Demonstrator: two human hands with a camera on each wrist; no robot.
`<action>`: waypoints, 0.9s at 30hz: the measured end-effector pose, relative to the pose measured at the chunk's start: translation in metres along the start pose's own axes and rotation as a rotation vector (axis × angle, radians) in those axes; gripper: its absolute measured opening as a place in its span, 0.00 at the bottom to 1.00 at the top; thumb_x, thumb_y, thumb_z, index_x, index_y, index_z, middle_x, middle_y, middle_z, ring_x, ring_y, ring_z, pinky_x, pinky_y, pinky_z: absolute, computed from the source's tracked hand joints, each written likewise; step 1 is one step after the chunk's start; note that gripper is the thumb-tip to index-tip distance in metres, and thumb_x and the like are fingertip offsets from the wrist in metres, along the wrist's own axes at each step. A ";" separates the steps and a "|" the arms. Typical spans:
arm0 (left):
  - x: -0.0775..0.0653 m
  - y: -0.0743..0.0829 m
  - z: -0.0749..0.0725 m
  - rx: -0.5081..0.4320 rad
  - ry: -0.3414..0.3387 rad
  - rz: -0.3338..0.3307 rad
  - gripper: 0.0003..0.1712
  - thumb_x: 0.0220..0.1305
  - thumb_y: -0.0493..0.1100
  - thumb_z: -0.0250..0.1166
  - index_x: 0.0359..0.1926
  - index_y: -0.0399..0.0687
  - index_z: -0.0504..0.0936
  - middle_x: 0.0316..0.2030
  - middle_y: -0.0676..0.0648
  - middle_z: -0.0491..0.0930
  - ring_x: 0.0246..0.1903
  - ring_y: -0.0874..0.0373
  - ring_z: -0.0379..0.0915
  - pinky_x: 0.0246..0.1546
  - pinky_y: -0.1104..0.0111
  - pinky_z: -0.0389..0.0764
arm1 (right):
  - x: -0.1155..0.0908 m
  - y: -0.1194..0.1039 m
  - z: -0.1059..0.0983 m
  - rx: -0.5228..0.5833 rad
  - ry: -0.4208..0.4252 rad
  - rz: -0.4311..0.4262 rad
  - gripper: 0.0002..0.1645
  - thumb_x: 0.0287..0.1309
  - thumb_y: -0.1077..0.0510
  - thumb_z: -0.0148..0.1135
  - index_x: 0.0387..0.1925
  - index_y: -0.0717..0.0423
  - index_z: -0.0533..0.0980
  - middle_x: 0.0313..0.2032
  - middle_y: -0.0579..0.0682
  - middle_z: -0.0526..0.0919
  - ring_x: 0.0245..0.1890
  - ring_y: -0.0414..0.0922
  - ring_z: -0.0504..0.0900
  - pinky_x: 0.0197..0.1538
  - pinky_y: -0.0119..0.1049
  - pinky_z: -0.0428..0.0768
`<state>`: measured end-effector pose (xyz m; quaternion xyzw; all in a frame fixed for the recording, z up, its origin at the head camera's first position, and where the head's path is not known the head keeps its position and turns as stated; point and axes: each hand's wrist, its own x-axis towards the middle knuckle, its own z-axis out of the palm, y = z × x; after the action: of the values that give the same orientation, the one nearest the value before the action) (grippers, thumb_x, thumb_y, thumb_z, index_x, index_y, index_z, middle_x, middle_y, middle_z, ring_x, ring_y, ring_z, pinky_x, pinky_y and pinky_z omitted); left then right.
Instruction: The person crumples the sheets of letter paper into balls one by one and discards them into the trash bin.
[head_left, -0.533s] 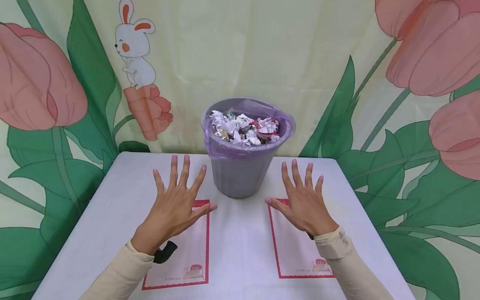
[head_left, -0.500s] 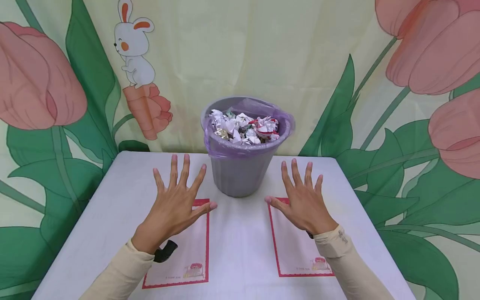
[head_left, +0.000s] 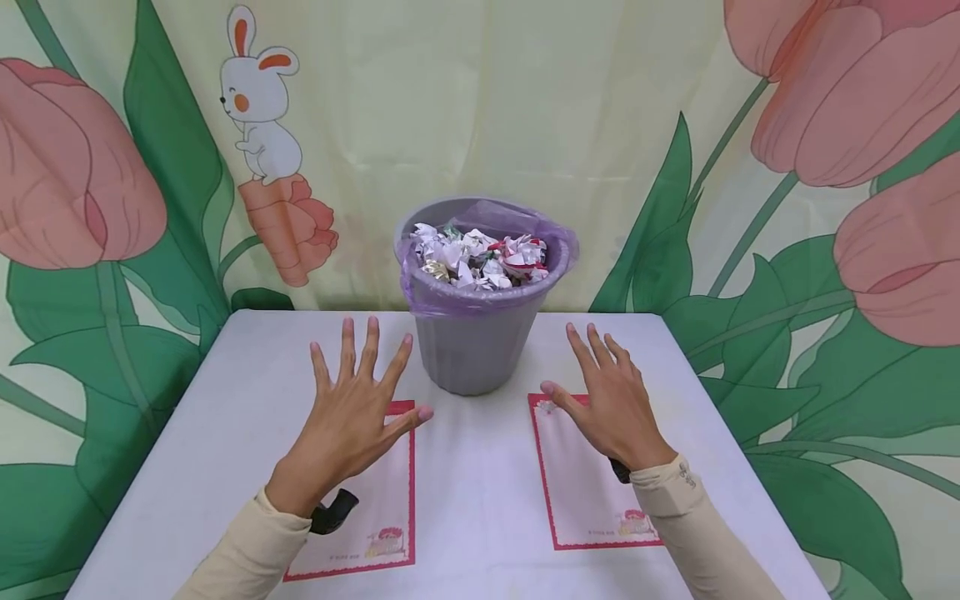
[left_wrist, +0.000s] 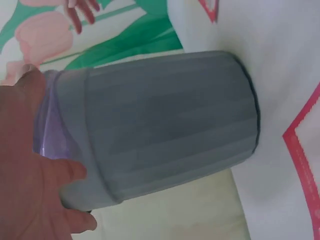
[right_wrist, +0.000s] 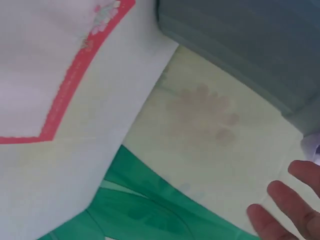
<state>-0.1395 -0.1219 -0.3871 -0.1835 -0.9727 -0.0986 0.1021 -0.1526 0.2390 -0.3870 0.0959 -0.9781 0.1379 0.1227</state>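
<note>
My left hand (head_left: 348, 425) is held with its fingers spread over a red-bordered sheet of paper (head_left: 386, 504), holding nothing. Over a second red-bordered sheet (head_left: 577, 492), my right hand (head_left: 617, 412) has its fingers straight and close together, its thumb out to the left and nothing in its grasp. Between and beyond the hands stands a grey bin (head_left: 472, 354), upright, lined with a purple plastic bag (head_left: 558, 237). Crumpled paper (head_left: 465, 258) heaps up near its rim. Each hand and forearm hides part of the sheet below it.
A white-covered table (head_left: 480, 500) carries the bin and both sheets. Right behind it hangs a pale curtain (head_left: 525, 100) printed with pink tulips, green leaves and a rabbit on a carrot. Black wrist straps (head_left: 333, 511) show below the hands.
The right hand has turned a little and its fingers have drawn closer together, uncovering the sheet's top left corner. The left hand keeps its spread pose. The head view has shifted slightly.
</note>
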 end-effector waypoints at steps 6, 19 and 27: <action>-0.001 0.004 0.009 -0.065 0.045 -0.013 0.54 0.70 0.77 0.56 0.86 0.59 0.53 0.85 0.33 0.42 0.84 0.28 0.30 0.73 0.21 0.35 | -0.012 0.016 0.011 0.139 0.122 0.042 0.55 0.64 0.36 0.70 0.84 0.43 0.57 0.79 0.63 0.63 0.73 0.65 0.66 0.62 0.71 0.78; -0.008 0.041 0.062 -0.419 0.314 -0.028 0.42 0.69 0.62 0.70 0.77 0.50 0.72 0.79 0.37 0.65 0.73 0.36 0.64 0.60 0.41 0.69 | -0.050 0.049 0.030 0.252 0.098 0.224 0.56 0.58 0.46 0.80 0.82 0.38 0.61 0.64 0.64 0.72 0.61 0.60 0.75 0.52 0.65 0.84; -0.014 0.074 0.095 -0.760 0.320 -0.072 0.39 0.61 0.54 0.80 0.72 0.57 0.78 0.71 0.49 0.77 0.69 0.49 0.72 0.62 0.44 0.81 | -0.066 0.071 0.036 0.321 -0.064 0.371 0.56 0.59 0.44 0.79 0.83 0.33 0.59 0.67 0.64 0.69 0.63 0.61 0.72 0.56 0.63 0.85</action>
<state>-0.1147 -0.0375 -0.4703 -0.1565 -0.8447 -0.4816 0.1734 -0.1128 0.3060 -0.4556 -0.0626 -0.9479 0.3087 0.0474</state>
